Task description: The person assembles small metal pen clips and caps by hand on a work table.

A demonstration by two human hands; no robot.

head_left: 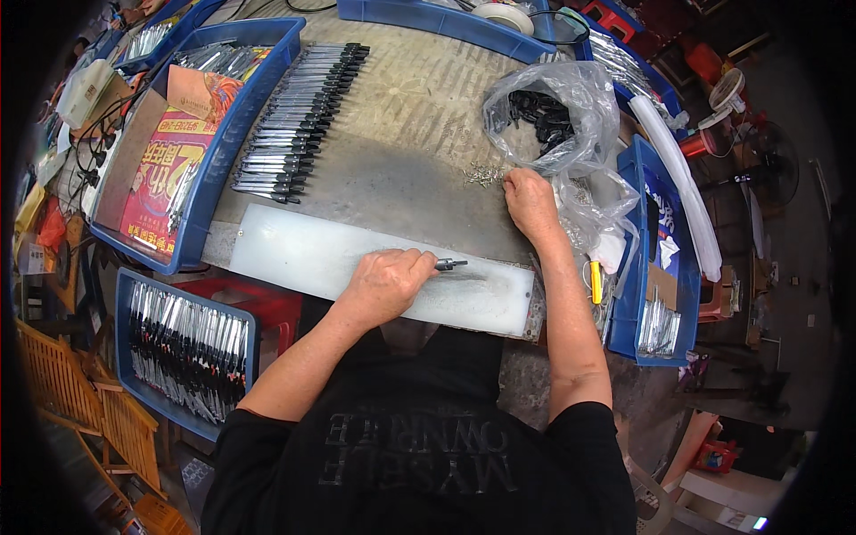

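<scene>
My left hand [385, 287] rests over a long white board [294, 254] at the table's near edge. It is closed round a slim rod [448, 265] whose dark, narrow end sticks out to the right. The rest of that rod is hidden in the fist. Farther right, my right hand [530, 203] has its fingers pinched beside a small pile of tiny metal parts [483, 175]. Whatever lies between those fingertips is too small to make out. A row of silver rods with black ends [299, 125] lies on the table to the left.
A clear plastic bag [596, 111] of black parts stands beyond my right hand. Blue trays [294, 53] flank the table; another blue tray [254, 357] at lower left holds many silver-and-black rods. A yellow-handled tool [596, 282] lies right of my right forearm.
</scene>
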